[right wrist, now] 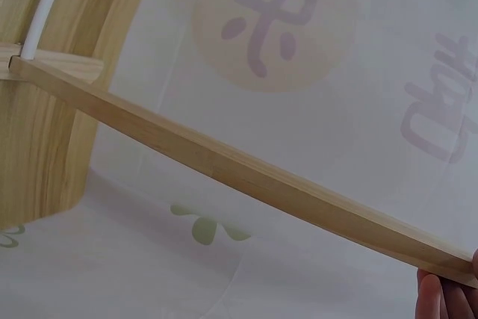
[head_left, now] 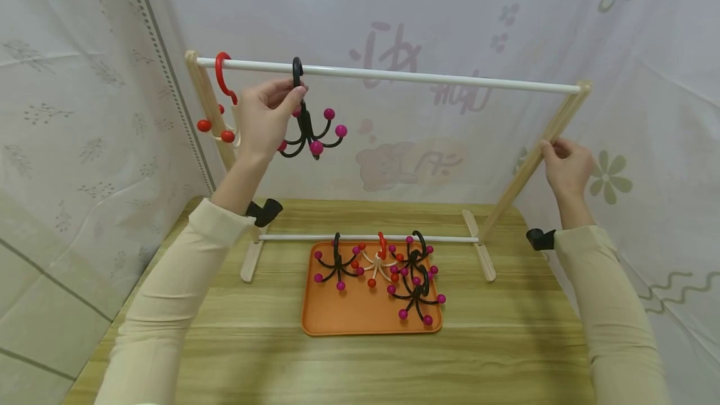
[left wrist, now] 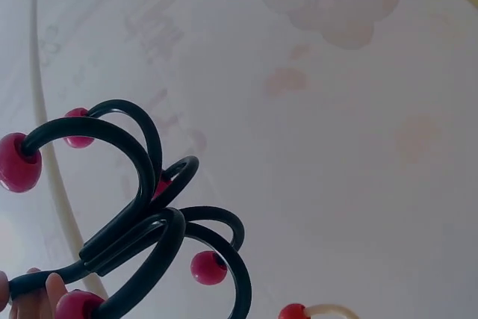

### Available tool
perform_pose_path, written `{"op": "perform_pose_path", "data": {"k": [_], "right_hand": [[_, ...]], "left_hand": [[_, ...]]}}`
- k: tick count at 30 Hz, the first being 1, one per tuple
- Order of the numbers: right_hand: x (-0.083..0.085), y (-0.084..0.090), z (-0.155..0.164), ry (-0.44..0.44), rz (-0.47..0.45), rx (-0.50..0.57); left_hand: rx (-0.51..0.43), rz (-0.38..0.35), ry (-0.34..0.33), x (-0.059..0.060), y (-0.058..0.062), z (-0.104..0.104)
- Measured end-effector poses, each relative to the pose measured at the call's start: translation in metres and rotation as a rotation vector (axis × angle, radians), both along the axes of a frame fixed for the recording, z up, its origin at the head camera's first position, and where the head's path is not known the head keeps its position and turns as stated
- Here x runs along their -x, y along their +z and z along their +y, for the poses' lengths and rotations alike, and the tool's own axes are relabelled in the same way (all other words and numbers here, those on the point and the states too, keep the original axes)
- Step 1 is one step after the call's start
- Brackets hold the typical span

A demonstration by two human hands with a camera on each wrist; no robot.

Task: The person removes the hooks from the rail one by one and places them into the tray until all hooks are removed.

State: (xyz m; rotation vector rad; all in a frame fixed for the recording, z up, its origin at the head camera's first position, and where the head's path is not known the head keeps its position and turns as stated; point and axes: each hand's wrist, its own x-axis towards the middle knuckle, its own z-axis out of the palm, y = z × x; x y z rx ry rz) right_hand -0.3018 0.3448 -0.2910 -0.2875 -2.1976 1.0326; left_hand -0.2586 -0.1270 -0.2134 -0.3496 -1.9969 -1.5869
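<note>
My left hand (head_left: 264, 119) pinches the stem of a black multi-arm hook hanger (head_left: 306, 130) with pink ball tips, and its curved top sits over the white rail (head_left: 394, 75). In the left wrist view the hanger's bent arms (left wrist: 160, 222) fill the lower left, with fingertips at its stem. A cream hanger with a red hook (head_left: 223, 74) hangs on the rail's left end, partly behind my left hand. My right hand (head_left: 569, 167) grips the rack's right wooden post (head_left: 520, 170), which also crosses the right wrist view, with fingers at its upper end.
An orange tray (head_left: 343, 317) lies on the wooden table (head_left: 253, 355) under the rack. Several black hangers with pink balls (head_left: 416, 295) and a cream one with a red hook (head_left: 378, 261) lie on it. A lower white bar (head_left: 292, 237) joins the rack's feet.
</note>
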Motion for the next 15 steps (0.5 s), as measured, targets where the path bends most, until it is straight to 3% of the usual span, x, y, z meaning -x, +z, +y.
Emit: {"op": "perform_pose_path", "data": {"k": [9,15], "right_hand": [[-0.001,0.001,-0.001,0.007,0.004,0.028],[-0.002,0.001,-0.001,0.012,-0.013,0.03]], "left_hand": [[0.005,0.047,-0.076,-0.012,-0.04,0.007],[0.012,0.046,-0.113,-0.037,-0.049,0.021]]}}
